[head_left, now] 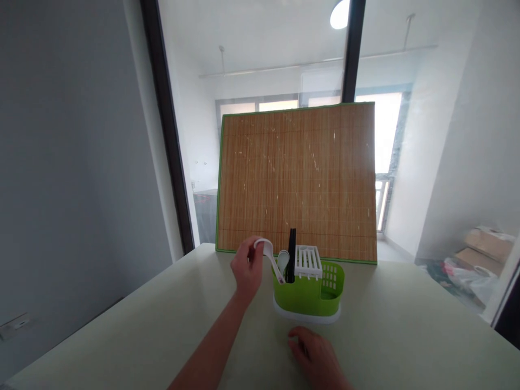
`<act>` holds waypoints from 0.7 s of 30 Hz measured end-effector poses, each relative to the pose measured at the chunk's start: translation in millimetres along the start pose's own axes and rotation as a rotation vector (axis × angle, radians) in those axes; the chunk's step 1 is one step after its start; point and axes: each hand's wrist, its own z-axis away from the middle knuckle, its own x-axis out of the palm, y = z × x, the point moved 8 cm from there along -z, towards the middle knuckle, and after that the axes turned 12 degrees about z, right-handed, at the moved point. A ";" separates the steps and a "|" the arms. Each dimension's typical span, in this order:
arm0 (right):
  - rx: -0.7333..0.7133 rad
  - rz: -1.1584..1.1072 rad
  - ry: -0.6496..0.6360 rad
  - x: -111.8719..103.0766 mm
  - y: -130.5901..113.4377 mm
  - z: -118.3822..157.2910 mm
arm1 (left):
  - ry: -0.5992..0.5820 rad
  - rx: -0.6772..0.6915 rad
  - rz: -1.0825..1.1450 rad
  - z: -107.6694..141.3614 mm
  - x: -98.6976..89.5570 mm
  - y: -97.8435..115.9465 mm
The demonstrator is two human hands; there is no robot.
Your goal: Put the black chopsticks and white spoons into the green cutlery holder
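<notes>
My left hand [248, 269] is closed on a white spoon [268, 250], pinching it at its bowl. The handle slants down to the right, its tip over the left end of a green cutlery holder [306, 297] with a white base. A pale spoon [283, 259] and black chopsticks [291, 254] stand upright in that holder. A white slatted rack [309, 261] sits on its middle. In front of the holder, my right hand [314, 353] rests at the table with loosely curled fingers, a gap beside the thumb and nothing visible in it.
The holder stands on a pale table [170, 319]. Behind it a bamboo mat [298, 179] with green edging leans upright at the table's back. Beyond are glass panels with dark frames. Cardboard boxes [487, 249] and plastic bags lie at the far right.
</notes>
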 end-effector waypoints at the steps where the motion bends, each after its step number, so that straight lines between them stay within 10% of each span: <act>1: -0.010 -0.003 0.002 0.4 -0.7 0.0 | -0.026 0.012 -0.008 -9.3 5.0 -2.6; 10: -0.053 0.099 -0.021 3.2 -1.3 0.0 | -0.598 -0.069 -0.323 12.7 78.8 -45.8; 21: -0.071 0.095 -0.034 5.3 -6.7 1.0 | -0.810 -0.220 -0.521 40.5 90.5 -84.5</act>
